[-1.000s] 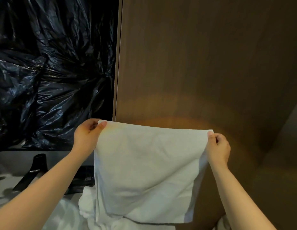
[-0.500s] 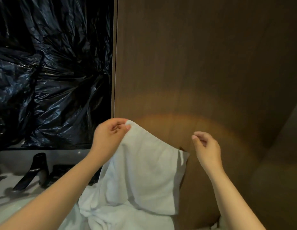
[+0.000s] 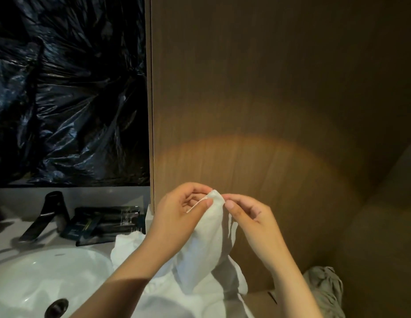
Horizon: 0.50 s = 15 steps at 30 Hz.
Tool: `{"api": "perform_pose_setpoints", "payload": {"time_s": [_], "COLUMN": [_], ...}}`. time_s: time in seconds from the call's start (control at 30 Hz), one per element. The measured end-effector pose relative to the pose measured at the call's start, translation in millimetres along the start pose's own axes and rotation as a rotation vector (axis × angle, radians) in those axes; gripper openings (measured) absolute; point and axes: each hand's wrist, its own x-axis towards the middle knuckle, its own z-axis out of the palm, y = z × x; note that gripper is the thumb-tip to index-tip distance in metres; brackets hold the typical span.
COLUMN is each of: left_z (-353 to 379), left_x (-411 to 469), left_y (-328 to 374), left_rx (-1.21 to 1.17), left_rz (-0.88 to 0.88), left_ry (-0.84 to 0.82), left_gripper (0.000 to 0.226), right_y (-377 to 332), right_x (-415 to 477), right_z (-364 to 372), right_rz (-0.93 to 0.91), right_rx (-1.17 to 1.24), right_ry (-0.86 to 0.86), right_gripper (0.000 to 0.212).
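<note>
A white towel (image 3: 204,244) hangs folded in front of me, its top corners brought together. My left hand (image 3: 179,212) pinches the towel's top edge between thumb and fingers. My right hand (image 3: 248,216) meets it from the right, with thumb and forefinger pinching the same top corner. The towel's lower part drapes onto more white cloth (image 3: 154,292) lying on the counter below.
A white basin (image 3: 39,278) with a dark drain sits at the lower left, with a black tap (image 3: 48,212) behind it. Dark flat packets (image 3: 103,223) lie beside the tap. Black plastic sheeting (image 3: 66,88) covers the wall at the left; a brown wooden panel (image 3: 268,99) stands ahead. Grey cloth (image 3: 326,288) lies at the lower right.
The towel was held spread wide by both hands. My right hand let go of its corner, then both hands came together, and the towel now hangs folded in half lengthwise.
</note>
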Motion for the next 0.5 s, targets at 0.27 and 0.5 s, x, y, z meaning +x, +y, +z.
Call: {"api": "perform_pose_setpoints", "payload": {"time_s": [0.27, 0.5], "left_z": [-1, -8], "left_x": [-24, -35], "left_y": [-8, -20], "left_rx": [-0.063, 0.021], "left_rz": [-0.102, -0.133], "left_ry": [0.02, 0.071], "left_gripper": [0.021, 0.019], "right_y": [10, 7], "right_x": [-8, -11], "right_z": [6, 10], "right_rz": [0.004, 0.031], "right_rx": [-0.061, -0.05], "right_ry": [0.033, -0.006], "right_gripper": [0.019, 0.017]}}
